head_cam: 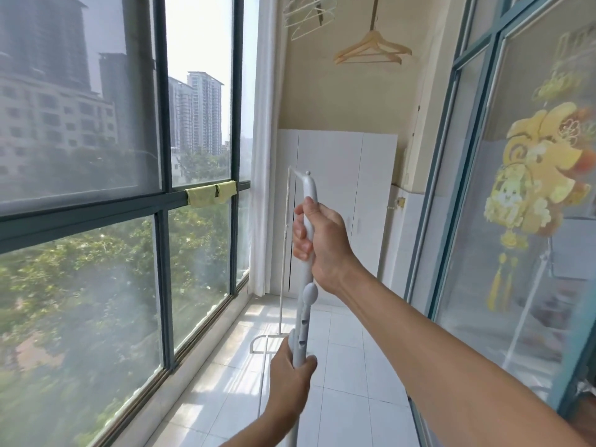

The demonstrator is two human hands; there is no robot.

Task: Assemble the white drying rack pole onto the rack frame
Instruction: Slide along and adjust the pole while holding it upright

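- Pole (pixel 308 253), white and round, stands nearly upright in the middle of the view, held in both hands on a narrow balcony; its long axis runs from the bottom edge of the view up and slightly away from the person.
- Nearest, the left hand (pixel 292 379) wraps the lower part of the pole, its grip closed around the tube from the left side.
- Just above that hand the pole shows a row of small holes and an oval white knob (pixel 310 293).
- Higher and farther out, the right hand (pixel 321 243) is closed around the upper part, the forearm reaching in from the lower right.
- Beyond the right hand the pole's top end bends and carries a small ball tip (pixel 308 173).
- Behind the pole stands the rack frame (pixel 283 253), a thin white upright just left of it, with a curved foot (pixel 258 341) on the tiled floor (pixel 348 366).
- Whether pole and frame already touch cannot be told from this angle.
- Judged from this, the coming move turns on lining the pole's upright axis with the frame, and the left hand is nearer the lower end.
- Farthest back are a white cabinet (pixel 342 204) and a wooden hanger (pixel 372 48) overhead.
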